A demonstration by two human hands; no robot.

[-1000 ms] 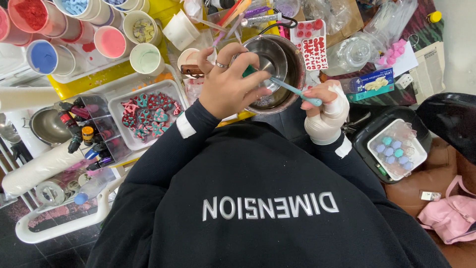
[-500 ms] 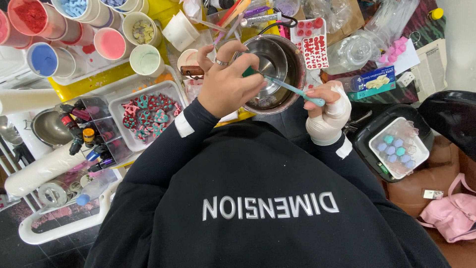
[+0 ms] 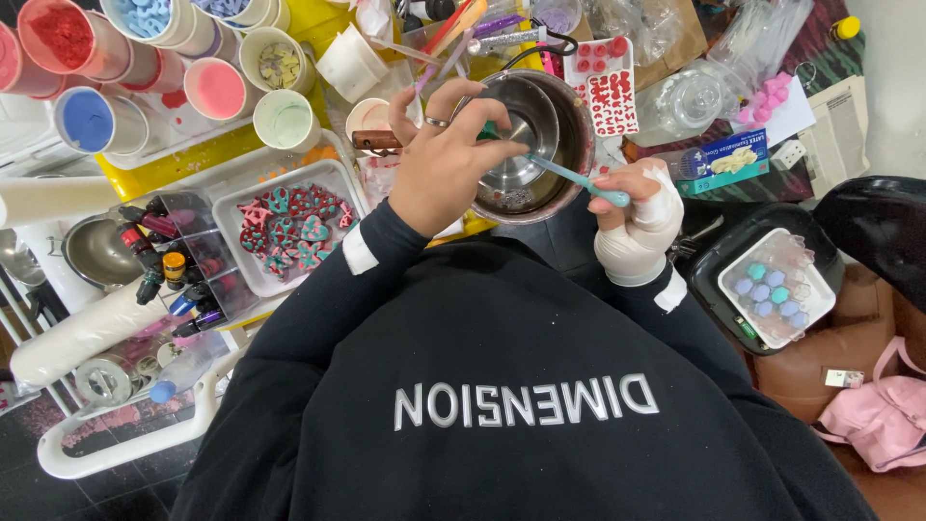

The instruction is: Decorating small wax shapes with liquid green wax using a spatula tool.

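Note:
My left hand [image 3: 444, 169], bare with a ring on one finger, hovers over the rim of a round metal bowl [image 3: 577, 145] and pinches the far end of a thin teal stick [image 3: 569, 178]. My right hand [image 3: 632, 222], wrapped in a white glove or bandage, grips the near end of that stick beside the bowl. The stick slants across the bowl's near edge between both hands. Reddish residue lies in the bowl's bottom. My black sleeves and sweatshirt fill the lower half of the view.
Left of the bowl is a white tray [image 3: 231, 207] of red and teal shapes, with small dye bottles [image 3: 159, 256] beside it. Cups of red [image 3: 58, 34], blue [image 3: 87, 121] and pink [image 3: 217, 87] powder stand at the back left. A red-filled mould [image 3: 608, 96] lies behind the bowl. A tray of blue rounds [image 3: 772, 289] sits right.
My left hand has shifted slightly over the bowl while still pinching the stick. My right hand stays where it was.

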